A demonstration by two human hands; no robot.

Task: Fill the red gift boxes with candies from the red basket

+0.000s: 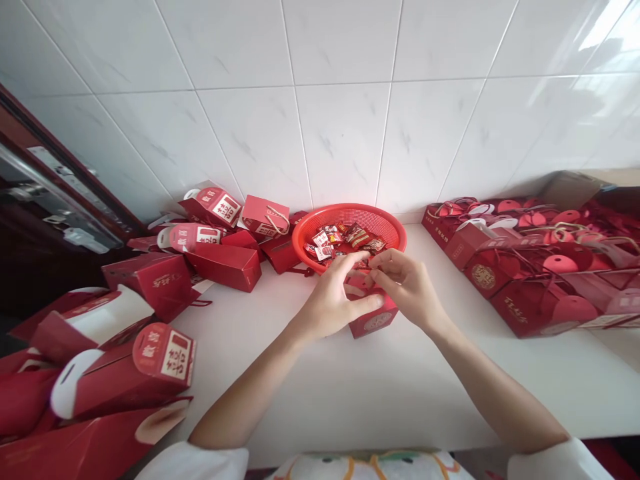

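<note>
A small red gift box [374,323] with a round gold emblem stands on the white table between my hands. My left hand [336,303] curls over its top, with the thumb across the front and the fingers at the far side. Closed in a pinch, my right hand [414,288] is at the box's upper edge; what lies between its fingertips is too small to make out. Right behind the box, an orange-red plastic basket [395,230] holds several wrapped sweets [330,240]. My fingers hide part of the box's top and the basket's near rim.
Red boxes [225,265], several open or lying on their sides, crowd the left of the table [320,407]. Closed boxes with cord handles [520,300] stand in rows at the right. A tiled wall [345,140] bounds the back; a dark door frame [65,160] is at left.
</note>
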